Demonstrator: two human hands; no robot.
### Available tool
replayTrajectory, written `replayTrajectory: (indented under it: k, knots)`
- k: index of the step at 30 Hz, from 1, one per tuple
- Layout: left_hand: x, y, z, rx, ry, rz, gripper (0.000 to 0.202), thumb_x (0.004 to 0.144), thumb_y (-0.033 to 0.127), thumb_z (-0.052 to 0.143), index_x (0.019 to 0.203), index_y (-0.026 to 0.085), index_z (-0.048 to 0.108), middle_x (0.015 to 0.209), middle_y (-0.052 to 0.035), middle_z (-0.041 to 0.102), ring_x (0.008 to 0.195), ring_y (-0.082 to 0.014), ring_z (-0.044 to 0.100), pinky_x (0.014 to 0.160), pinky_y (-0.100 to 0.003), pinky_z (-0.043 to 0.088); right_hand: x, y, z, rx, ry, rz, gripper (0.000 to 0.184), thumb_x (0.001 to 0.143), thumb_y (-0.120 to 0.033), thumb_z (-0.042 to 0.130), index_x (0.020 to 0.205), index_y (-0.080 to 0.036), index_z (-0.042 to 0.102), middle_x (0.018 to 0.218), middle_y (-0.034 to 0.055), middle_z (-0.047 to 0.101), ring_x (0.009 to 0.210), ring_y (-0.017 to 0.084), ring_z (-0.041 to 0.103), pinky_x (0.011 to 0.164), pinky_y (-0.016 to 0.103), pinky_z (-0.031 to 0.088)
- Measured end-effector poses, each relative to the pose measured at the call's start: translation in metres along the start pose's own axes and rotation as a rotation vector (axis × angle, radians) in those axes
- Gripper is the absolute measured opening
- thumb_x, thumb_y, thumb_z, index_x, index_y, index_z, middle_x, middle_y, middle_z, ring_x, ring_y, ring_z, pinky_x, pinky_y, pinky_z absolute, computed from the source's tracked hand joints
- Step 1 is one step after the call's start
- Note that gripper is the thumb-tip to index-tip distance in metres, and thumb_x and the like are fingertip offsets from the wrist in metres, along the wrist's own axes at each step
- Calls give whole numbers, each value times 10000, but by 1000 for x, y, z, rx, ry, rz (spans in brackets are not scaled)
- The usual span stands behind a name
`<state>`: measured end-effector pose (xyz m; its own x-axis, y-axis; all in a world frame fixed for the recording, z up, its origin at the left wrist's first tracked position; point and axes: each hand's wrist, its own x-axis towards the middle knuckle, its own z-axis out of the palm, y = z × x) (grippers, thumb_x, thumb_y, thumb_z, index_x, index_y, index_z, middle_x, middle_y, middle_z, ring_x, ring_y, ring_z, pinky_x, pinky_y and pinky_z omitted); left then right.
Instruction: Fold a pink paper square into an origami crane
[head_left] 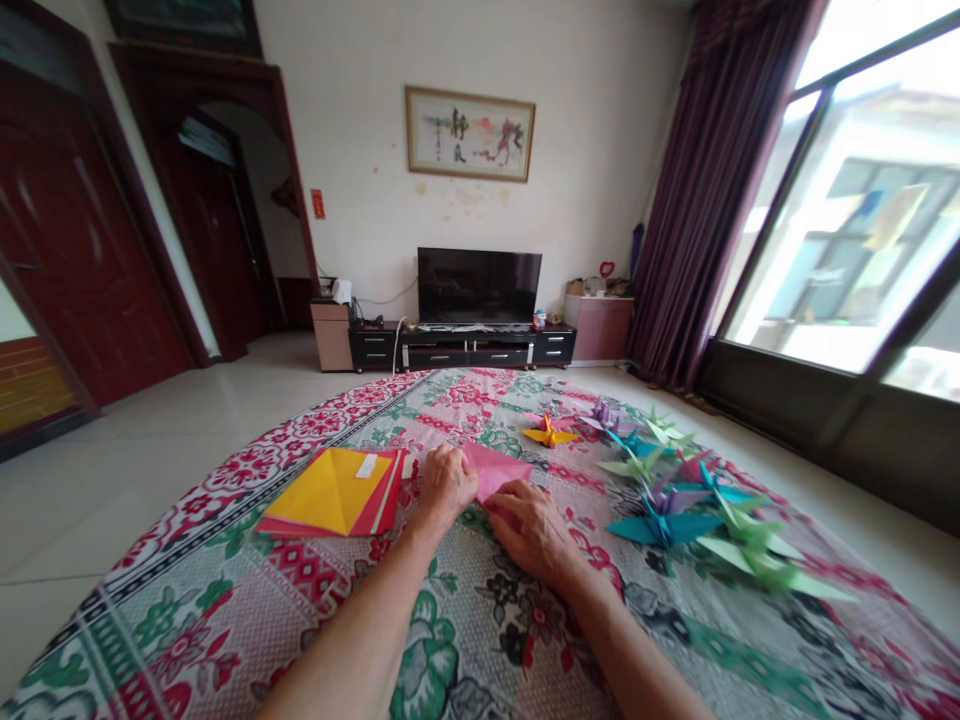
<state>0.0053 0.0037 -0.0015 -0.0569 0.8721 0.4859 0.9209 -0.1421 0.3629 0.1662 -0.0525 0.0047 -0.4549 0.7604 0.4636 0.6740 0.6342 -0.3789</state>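
Between my hands on the patterned tablecloth lies a folded sheet of pink origami paper point(495, 468). My left hand point(448, 478) grips its left corner, the fingers curled in and the thumb against the paper. Across the lower right part of the sheet, my right hand point(529, 520) rests with fingers bent and fingertips down on the paper; some fingers are hidden under the hand. To the left of my left hand lies a stack of square origami paper point(330, 490), yellow on top with red sheets beneath. A yellow paper crane point(551, 432) stands beyond my right hand.
Several folded paper cranes in blue point(664, 525), green point(765, 550) and purple point(607, 415) crowd the table's right side. A small white label point(366, 466) lies on the yellow sheet. The round table's floral cloth point(427, 640) reaches its edge; a television point(480, 287) stands beyond.
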Motion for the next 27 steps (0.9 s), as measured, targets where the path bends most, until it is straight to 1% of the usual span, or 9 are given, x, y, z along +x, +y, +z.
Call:
replayTrajectory:
  k: [5,6,10,13,15,17,20,24,27]
  knots:
    - [-1,5,-17,-18,52,129,351,644,70,488,949,176,626,983,-63,617,950,-186,526,883,-280,388,0,0,2,-10,-15,-4,219,778,-227,520,970,-257,621,986,35,578,888,165,531,802,293,379]
    - [-1,6,-20,-7,34,132,379,651,77,487,987,187,621,1000,-61,619,959,-190,528,878,-284,395,0,0,2,-9,-14,-5,226,773,-223,522,977,-253,616,987,36,576,889,167,531,805,297,381]
    - [1,4,-24,-17,-173,45,451,660,109,502,1085,227,599,1006,-55,648,916,-193,577,811,-288,437,0,2,0,34,3,29,326,730,-218,557,1055,-228,567,972,48,578,891,178,533,802,310,398]
    - [5,-4,-20,-170,-301,71,382,667,98,486,992,211,651,931,-36,682,874,-159,604,787,-242,443,-1,9,-6,118,-1,56,449,670,-222,604,1110,-202,520,1013,64,569,894,183,541,783,309,424]
    - [7,-9,-16,-255,-278,47,293,676,120,484,884,195,676,840,-20,694,805,-145,614,742,-229,451,-3,17,-10,160,3,38,436,637,-240,636,1059,-191,539,1020,63,565,884,181,546,776,308,436]
    - [7,-12,-14,-310,-220,25,241,670,130,484,801,184,679,770,-10,690,753,-140,612,702,-223,452,-4,23,-13,187,2,-7,307,630,-233,645,928,-181,591,1055,70,556,952,187,534,831,308,424]
    - [6,-12,-14,-369,-144,22,213,664,133,485,751,182,673,738,-2,681,733,-138,606,688,-220,447,-6,30,-13,198,-3,-14,148,655,-244,639,787,-179,620,1057,69,558,960,181,540,851,303,421]
    - [5,-11,-13,-426,-97,55,214,709,153,474,777,192,673,789,2,684,772,-131,606,725,-214,445,-7,34,-10,178,-11,-22,105,700,-261,613,781,-204,649,1069,55,556,952,174,549,851,304,425]
    - [9,-12,-7,-415,-92,90,240,755,167,451,857,186,668,867,-16,686,829,-133,606,766,-217,440,-7,30,-11,144,-29,-34,181,715,-250,600,886,-237,659,1104,49,543,968,178,545,859,317,422]
